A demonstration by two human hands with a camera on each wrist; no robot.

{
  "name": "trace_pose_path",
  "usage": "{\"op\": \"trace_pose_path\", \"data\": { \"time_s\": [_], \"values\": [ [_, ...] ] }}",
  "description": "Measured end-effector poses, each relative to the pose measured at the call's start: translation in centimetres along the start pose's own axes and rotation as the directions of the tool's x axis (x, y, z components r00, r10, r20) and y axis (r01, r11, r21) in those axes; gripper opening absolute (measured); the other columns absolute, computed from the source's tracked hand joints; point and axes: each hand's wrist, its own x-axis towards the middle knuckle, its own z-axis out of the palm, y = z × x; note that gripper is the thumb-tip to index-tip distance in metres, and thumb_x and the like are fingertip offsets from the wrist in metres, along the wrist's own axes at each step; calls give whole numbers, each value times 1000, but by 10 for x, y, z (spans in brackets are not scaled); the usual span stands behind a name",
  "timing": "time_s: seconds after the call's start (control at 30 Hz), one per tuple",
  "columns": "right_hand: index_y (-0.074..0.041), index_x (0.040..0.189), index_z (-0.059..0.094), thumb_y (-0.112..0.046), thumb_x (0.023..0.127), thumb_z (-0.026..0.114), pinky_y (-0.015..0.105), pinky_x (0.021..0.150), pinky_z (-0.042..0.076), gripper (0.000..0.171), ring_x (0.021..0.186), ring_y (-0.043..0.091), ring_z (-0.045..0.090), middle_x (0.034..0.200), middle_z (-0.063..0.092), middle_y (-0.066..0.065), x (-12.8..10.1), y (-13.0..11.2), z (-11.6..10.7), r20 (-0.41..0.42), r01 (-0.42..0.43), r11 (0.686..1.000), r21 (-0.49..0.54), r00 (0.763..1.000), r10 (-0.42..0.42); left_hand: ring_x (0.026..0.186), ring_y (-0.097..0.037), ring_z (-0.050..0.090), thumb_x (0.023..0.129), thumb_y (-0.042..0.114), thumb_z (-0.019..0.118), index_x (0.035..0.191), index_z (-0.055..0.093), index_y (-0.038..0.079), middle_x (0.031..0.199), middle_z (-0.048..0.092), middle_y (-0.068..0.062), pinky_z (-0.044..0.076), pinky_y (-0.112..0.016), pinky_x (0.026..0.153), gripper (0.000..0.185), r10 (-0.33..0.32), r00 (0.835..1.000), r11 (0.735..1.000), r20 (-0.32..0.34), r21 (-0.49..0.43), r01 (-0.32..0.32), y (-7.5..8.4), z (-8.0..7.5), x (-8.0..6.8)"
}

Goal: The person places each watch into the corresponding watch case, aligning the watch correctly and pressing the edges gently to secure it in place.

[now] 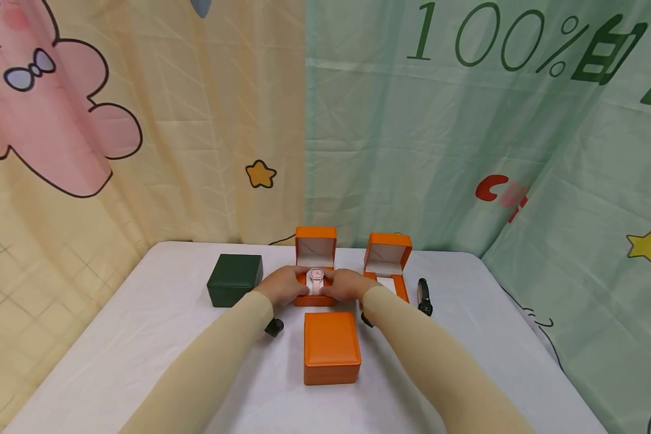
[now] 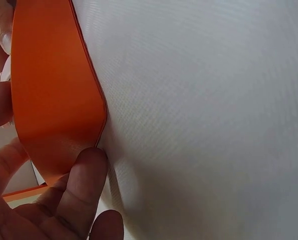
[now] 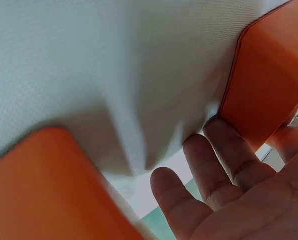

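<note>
Printed curtains hang behind a white-clothed table (image 1: 141, 337), cream with a pink cartoon figure on the left, pale green on the right with "100%" and some bold green characters cut off at the edge, plus a blurred red mark lower down. From the head view, the left hand (image 1: 282, 285) and the right hand (image 1: 349, 284) both wrap round the base of an open orange box (image 1: 315, 265) in the middle of the table, fingers curled against its sides; a pale pink watch (image 1: 316, 279) sits on the cushion inside, between the two hands. Just right of it stands a second open orange box (image 1: 388, 260), with a dark watch (image 1: 424, 296) lying on the cloth beside it. A closed green box (image 1: 234, 279) sits to the left, and a closed orange box (image 1: 331, 347) lies nearer, between the beige sleeves. None of that layout shows from the wrists. The left wrist view instead shows the orange wall of the held box close up, with a fingertip (image 2: 86, 177) pressed against its lower corner on the cloth. The right wrist view shows fingers (image 3: 229, 155) touching the box's other side, and the blurred closed orange box filling the near left corner. No brand name can be read on any box.
</note>
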Motion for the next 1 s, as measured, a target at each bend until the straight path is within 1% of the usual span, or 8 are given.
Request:
{"op": "trace_pose_path", "data": {
  "time_s": [0.33, 0.47, 0.63, 0.83, 0.93, 1.0],
  "values": [
    [-21, 166, 33, -44, 108, 56, 44, 124, 39, 67, 140, 26, 57, 154, 58, 13, -1, 1, 1, -1, -2, 1000, 11, 1000, 2, 121, -31, 56, 95, 26, 73, 153, 58, 21, 150, 60, -12, 43, -53, 119, 60, -11, 1000, 1000, 5, -1, 11, 1, 0, 0],
    [-19, 167, 32, -44, 108, 55, 44, 125, 38, 68, 142, 26, 55, 156, 56, 13, -1, 0, 1, 8, 0, 1000, 2, 1000, 0, 121, -31, 56, 95, 26, 72, 153, 57, 21, 151, 59, -12, 43, -53, 119, 60, -16, 1000, 1000, 10, -5, 16, 1, 0, -1],
    [-17, 168, 28, -43, 109, 52, 43, 125, 37, 68, 145, 27, 53, 158, 54, 15, -1, 0, 1, 20, 10, 1000, -20, 1000, -10, 121, -31, 56, 96, 27, 71, 154, 55, 20, 151, 59, -12, 42, -54, 119, 61, -9, 1000, 1000, 19, 5, 9, 2, -1, -2],
    [-15, 168, 26, -41, 110, 51, 42, 125, 38, 69, 144, 26, 54, 157, 55, 14, 1, 0, -1, 27, 39, 998, -49, 999, -38, 124, -32, 57, 95, 27, 72, 153, 56, 19, 151, 60, -12, 41, -55, 121, 61, 19, 1000, 998, 17, 66, -20, 2, -5, -2],
    [-14, 168, 26, -41, 109, 52, 43, 126, 37, 70, 145, 26, 54, 159, 54, 13, -1, 1, -4, 23, 43, 998, -38, 999, -42, 127, -32, 58, 96, 29, 72, 155, 55, 19, 151, 60, -12, 40, -55, 121, 62, 33, 999, 995, 27, 98, -36, 2, -7, -2],
    [-14, 167, 28, -40, 110, 53, 45, 126, 37, 68, 142, 27, 55, 160, 52, 12, -4, 1, -9, 2, 27, 999, -18, 1000, -27, 129, -33, 58, 96, 31, 72, 157, 52, 18, 153, 59, -13, 41, -55, 121, 65, 51, 998, 990, 32, 127, -55, 2, -11, -3]
  ]
}}
